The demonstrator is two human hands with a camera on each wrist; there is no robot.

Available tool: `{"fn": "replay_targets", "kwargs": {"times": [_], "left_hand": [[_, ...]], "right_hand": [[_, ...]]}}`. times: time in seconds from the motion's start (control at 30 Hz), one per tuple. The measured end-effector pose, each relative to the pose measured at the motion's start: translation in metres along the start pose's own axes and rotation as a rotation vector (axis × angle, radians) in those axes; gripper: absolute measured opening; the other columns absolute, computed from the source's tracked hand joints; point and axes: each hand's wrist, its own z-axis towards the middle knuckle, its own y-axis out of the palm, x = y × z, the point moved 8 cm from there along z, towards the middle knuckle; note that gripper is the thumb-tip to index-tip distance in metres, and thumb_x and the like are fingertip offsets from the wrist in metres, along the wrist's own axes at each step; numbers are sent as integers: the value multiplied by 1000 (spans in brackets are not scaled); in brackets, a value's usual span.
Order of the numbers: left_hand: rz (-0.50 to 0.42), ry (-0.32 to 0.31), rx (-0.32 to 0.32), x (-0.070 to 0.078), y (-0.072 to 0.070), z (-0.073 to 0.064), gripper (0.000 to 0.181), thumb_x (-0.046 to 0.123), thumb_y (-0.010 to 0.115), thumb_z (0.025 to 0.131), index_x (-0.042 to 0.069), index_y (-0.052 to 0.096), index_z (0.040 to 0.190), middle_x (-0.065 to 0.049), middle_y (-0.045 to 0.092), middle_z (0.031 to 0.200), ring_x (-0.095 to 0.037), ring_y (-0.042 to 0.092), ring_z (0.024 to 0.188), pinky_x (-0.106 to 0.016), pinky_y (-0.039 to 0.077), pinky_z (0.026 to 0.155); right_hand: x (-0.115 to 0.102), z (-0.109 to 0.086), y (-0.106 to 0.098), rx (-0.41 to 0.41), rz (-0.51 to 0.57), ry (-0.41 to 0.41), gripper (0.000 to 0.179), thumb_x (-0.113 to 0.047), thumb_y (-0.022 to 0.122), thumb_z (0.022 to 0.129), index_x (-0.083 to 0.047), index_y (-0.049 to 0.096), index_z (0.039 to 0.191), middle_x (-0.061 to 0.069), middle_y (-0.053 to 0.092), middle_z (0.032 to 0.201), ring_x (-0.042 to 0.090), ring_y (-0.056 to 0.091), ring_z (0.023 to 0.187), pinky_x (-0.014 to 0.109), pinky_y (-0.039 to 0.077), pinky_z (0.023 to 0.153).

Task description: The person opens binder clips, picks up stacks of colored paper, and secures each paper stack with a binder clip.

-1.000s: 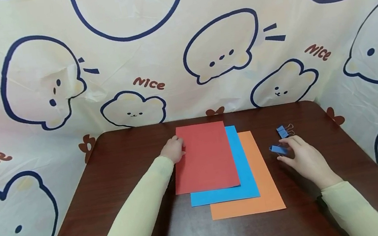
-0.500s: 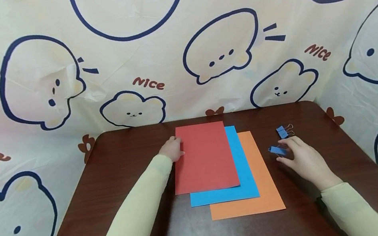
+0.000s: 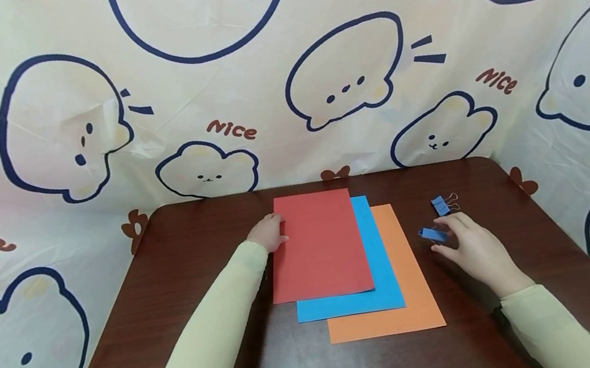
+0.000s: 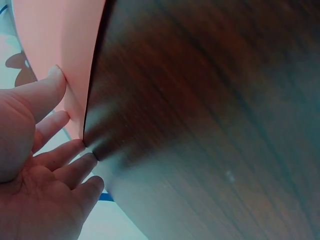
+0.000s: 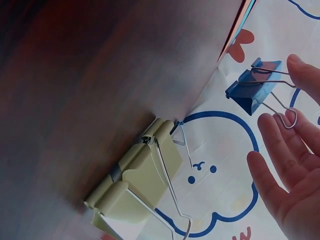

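Observation:
My left hand [image 3: 267,233] is at the left edge of a red sheet [image 3: 318,250]. In the left wrist view its thumb rests on the sheet's face, with the other fingers loosely extended along the edge. A blue sheet [image 3: 381,253] and an orange sheet [image 3: 406,275] fan out from under the red one. Right of the papers, my right hand [image 3: 476,249] pinches a blue binder clip [image 5: 250,87] by its wire handles, between thumb and fingers. Just behind it lies a second blue binder clip [image 3: 440,206].
In the right wrist view a yellow-green binder clip [image 5: 155,175] sits on the table, hidden from the head view by my right hand. The dark wood table [image 3: 298,366] backs onto a patterned cloth [image 3: 264,87] hung behind and at both sides.

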Motion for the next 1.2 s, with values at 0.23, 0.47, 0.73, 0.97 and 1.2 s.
{"fn": "replay_targets", "kwargs": {"times": [0.23,0.47,0.73,0.97,1.2], "left_hand": [[17,-1,0,4,-3,-2,62,22,72,98,1,46,151,-20,49,155,-33,50,142,-44,40,117],[40,-4,-13,6,-5,-5,64,21,69,99,2,42,154,-20,45,159,-33,44,147,-44,37,120],[53,-3,-13,7,-5,-5,64,22,69,100,2,42,154,-20,45,158,-33,46,146,-44,38,119],[70,-6,0,8,-6,-5,64,23,69,100,3,43,154,-19,48,156,-39,48,140,-47,42,116],[85,12,-8,11,-5,-4,59,20,68,100,0,45,151,-20,51,153,-38,49,132,-43,46,111]], "right_hand": [[-1,-1,-1,16,-5,-11,57,-18,90,80,-1,63,127,18,62,117,28,67,87,50,60,74],[-1,-1,-2,13,-8,0,58,-17,90,80,-1,63,127,19,61,118,28,67,87,50,61,74],[0,-1,-2,4,-2,3,57,-17,89,81,-1,62,129,19,61,118,28,68,87,50,61,74],[1,-1,-1,1,-2,7,57,-17,89,81,-1,62,129,19,61,119,29,68,88,50,61,75],[1,-1,-1,2,-3,-2,57,-18,89,81,-1,62,128,19,61,118,28,68,87,49,60,73]]}}
